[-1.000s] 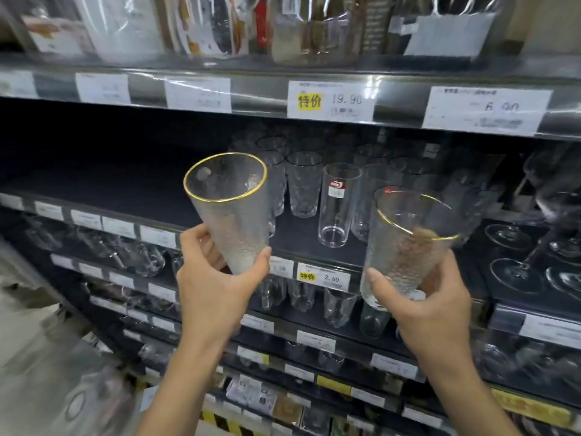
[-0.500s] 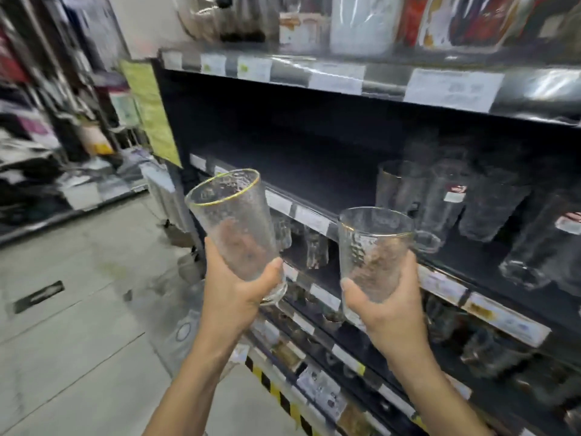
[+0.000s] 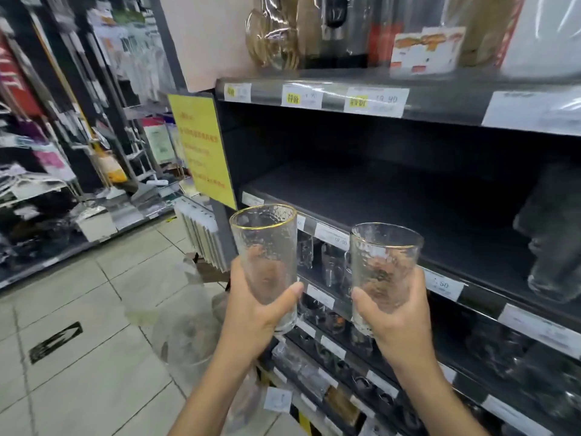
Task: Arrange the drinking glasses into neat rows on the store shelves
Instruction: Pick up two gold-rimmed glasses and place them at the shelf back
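My left hand (image 3: pixel 254 313) grips a tall textured glass with a gold rim (image 3: pixel 267 247), held upright in front of the shelf's left end. A matching gold-rimmed glass (image 3: pixel 383 262) is upright in my right hand (image 3: pixel 396 319), just to the right of the first. Both glasses hang in the air before the front edge of the dark middle shelf (image 3: pixel 408 209), whose left part is bare. Blurred clear glasses (image 3: pixel 553 243) stand on that shelf at the far right.
Price labels (image 3: pixel 375 101) line the shelf edges. Lower shelves (image 3: pixel 333 313) hold more small glasses. A yellow sign (image 3: pixel 201 146) hangs on the shelf's left end. Boxed goods (image 3: pixel 345 29) fill the top shelf. Tiled aisle floor (image 3: pixel 78 309) lies to the left, with other racks beyond.
My view has swung left along the shelf, from the stocked right part to the bare left end. Both hands kept their glasses and moved closer together.
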{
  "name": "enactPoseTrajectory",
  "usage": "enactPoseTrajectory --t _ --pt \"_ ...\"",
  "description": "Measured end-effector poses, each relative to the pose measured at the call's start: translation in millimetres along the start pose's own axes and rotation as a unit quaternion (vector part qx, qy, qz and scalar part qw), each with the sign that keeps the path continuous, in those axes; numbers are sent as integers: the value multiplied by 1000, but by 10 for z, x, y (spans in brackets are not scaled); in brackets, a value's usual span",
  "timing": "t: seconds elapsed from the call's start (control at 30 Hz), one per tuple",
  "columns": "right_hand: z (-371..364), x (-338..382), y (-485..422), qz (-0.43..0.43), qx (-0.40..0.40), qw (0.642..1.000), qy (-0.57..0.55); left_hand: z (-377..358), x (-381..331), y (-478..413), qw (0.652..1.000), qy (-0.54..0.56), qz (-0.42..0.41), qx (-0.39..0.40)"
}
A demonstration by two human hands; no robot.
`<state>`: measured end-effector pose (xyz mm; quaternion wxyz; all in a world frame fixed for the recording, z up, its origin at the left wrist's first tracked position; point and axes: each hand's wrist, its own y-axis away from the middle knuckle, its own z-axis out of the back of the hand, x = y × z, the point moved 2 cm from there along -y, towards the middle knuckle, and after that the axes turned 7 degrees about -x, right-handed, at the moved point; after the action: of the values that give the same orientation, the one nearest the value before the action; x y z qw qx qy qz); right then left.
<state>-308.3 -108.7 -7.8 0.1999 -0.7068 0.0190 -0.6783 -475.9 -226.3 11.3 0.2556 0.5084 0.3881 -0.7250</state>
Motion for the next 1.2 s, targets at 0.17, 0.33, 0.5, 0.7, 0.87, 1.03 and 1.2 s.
enactPoseTrajectory --t 0.17,0.33,0.5,0.7,0.87,1.03,1.2 --pt "-389 15 -322 -4 -19 1000 21 44 182 -520 1000 20 11 21" --pt "-690 -31 -787 9 -41 998 41 -106 322 -1138 998 26 2 56" --pt "-921 -196 -1288 18 -55 997 52 -387 406 -1759 995 36 -14 89" --pt "-1081 -284 -1801 -3 -91 994 60 -644 421 -2347 993 47 -29 104" --pt "-1173 -311 -2162 -26 -126 989 66 -834 482 -2792 991 47 -32 123" --pt "-1301 -410 -2431 -43 -148 981 116 -1046 536 -3210 987 54 -35 146" --pt "-1450 -523 -2725 -55 -145 979 135 -1265 688 -3710 983 60 -32 170"
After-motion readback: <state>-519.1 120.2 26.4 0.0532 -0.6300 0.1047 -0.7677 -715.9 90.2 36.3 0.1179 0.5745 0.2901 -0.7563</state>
